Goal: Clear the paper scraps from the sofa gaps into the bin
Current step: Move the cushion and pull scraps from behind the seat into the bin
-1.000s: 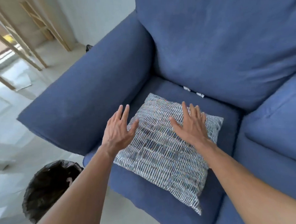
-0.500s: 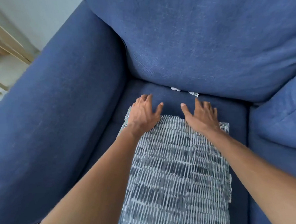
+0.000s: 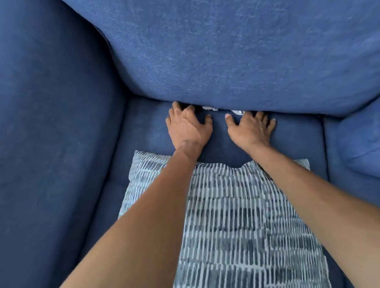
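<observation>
Two white paper scraps poke out of the gap between the blue sofa's seat cushion [image 3: 294,136] and back cushion [image 3: 235,53]: one scrap [image 3: 209,108] in the middle, another [image 3: 238,112] just to its right. My left hand [image 3: 187,126] lies flat on the seat, fingers spread, fingertips tucked into the gap left of the first scrap. My right hand [image 3: 251,127] also rests flat with fingers apart, its fingertips at the gap beside the second scrap. Neither hand holds anything. The bin is out of view.
A patterned grey-and-white pillow [image 3: 232,218] lies on the seat under my forearms. The sofa's left armrest [image 3: 47,129] rises at the left, and a second seat cushion [image 3: 369,141] sits at the right.
Both hands have moved forward off the pillow onto the seat, reaching the gap at the back cushion. My head has come closer, and the floor and bin have left the view.
</observation>
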Demonstrator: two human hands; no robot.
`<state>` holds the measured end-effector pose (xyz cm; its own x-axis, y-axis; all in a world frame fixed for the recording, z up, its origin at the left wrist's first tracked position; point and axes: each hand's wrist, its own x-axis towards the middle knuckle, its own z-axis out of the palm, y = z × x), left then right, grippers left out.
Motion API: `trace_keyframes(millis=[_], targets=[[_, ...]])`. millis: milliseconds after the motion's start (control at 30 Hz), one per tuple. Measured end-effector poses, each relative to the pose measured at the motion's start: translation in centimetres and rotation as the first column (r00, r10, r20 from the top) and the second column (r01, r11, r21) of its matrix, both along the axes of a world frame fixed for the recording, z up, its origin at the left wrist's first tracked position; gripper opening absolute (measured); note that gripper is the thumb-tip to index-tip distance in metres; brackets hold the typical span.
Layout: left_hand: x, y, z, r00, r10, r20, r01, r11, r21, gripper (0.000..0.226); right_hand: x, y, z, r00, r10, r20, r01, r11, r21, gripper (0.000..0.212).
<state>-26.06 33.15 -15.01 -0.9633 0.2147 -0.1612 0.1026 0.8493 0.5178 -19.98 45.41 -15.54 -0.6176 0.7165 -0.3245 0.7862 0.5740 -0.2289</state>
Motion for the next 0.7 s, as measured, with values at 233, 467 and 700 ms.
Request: trace_keyframes(millis=[233,467,700], targets=[[-0.7,2.7,-1.5,0.962,0.272,0.001,-0.271,0.959,0.089,0.052,-1.3,0.7,-2.1,0.938,-0.278,-0.209,0.284,0.959,-0.004,0.059],[-1.2,3.0,-2.1,0.955,0.288,0.064,-0.294,0.949,0.115,0.048,-1.3,1.0,-2.5,0.881,-0.386,-0.275,0.384,0.921,-0.063,0.037],[-1.0,2.3,-1.5,0.962,0.248,0.115,-0.268,0.939,0.214,0.039,-1.3,2.0,-1.8,0.88,-0.401,-0.255,0.377,0.916,-0.139,0.041]])
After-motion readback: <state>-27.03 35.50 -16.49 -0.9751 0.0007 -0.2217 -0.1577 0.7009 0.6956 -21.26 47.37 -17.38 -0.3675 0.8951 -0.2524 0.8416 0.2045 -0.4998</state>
